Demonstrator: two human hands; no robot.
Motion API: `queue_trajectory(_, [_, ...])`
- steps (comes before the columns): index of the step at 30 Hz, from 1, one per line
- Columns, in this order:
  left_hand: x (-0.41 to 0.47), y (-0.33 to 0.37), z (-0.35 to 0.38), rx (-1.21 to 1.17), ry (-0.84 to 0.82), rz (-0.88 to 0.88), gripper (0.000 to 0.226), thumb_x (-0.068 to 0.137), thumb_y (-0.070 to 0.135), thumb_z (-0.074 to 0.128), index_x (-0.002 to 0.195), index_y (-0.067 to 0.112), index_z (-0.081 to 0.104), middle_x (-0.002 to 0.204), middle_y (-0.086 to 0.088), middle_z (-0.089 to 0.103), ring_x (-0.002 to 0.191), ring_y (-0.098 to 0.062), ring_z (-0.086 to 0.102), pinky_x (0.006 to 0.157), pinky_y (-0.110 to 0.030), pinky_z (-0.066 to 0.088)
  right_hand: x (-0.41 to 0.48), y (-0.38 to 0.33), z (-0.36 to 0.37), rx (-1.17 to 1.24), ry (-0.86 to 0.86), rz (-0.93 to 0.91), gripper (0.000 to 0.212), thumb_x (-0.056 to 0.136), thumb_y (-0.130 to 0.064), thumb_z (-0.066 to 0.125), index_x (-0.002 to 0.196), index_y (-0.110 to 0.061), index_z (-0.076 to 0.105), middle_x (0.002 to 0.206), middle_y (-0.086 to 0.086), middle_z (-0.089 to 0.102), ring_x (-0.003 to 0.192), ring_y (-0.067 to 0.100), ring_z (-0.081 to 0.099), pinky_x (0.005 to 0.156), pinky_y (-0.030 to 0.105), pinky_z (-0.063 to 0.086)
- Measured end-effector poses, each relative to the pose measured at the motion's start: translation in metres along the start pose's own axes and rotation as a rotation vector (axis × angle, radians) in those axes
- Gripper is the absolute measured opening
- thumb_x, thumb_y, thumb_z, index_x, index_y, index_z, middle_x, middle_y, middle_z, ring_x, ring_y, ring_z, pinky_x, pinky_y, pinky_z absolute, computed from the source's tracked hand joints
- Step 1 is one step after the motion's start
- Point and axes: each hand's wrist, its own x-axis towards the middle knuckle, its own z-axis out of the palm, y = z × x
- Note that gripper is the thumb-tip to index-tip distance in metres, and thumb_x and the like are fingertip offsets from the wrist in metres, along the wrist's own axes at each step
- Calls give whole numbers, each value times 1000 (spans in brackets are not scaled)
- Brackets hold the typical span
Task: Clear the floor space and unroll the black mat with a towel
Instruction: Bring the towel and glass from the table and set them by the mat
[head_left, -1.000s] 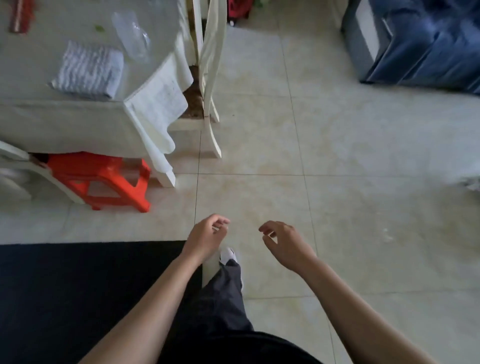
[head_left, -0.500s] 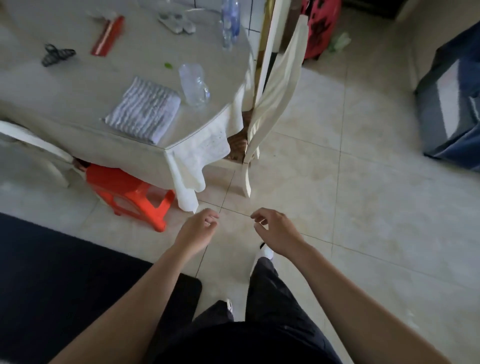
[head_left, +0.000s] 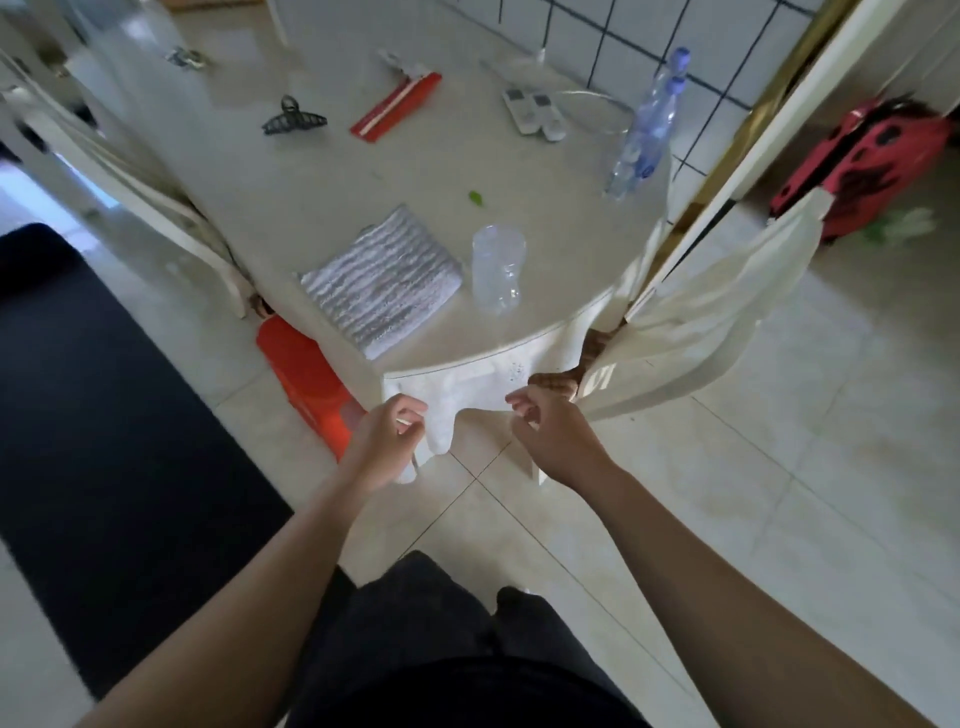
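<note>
Loosely curled and empty, the left hand (head_left: 387, 436) and right hand (head_left: 550, 436) hang apart just before the worktop (head_left: 415, 171) edge. Beyond them the folded towel (head_left: 382, 280) lies on the worktop near that edge. Left of the worktop, the mat (head_left: 104, 415) lies on the floor (head_left: 779, 467).

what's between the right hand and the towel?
Head view: between right hand and towel lie only the hanging tablecloth and the bare rim of the table. The cup sits off to the side.
</note>
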Motion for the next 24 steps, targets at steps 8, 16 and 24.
queue_trajectory(8, [98, 16, -40, 54, 77, 97, 28, 94, 17, 55, 121, 15, 59, 118, 3, 63, 105, -5, 56, 88, -18, 39, 105, -26, -5, 22, 196, 139, 60, 88, -25, 56, 142, -18, 30, 135, 3, 47, 115, 23, 53, 100, 45, 41])
queue_trajectory(16, [196, 0, -93, 300, 279, 179, 40, 86, 24, 68, 123, 11, 57, 127, -7, 57, 119, -26, 52, 101, -39, 40, 171, -42, -2, 62, 247, 289, 52, 84, -24, 58, 134, -19, 42, 127, -2, 52, 114, 21, 51, 102, 48, 38])
queue_trajectory(24, [256, -13, -114, 351, 31, -228, 78, 85, 53, 59, 146, 19, 26, 134, -9, 51, 113, -30, 57, 98, -52, 44, 207, -48, -2, 102, 187, 491, 19, 83, -29, 58, 90, -11, 59, 80, -1, 63, 78, 22, 54, 72, 33, 40])
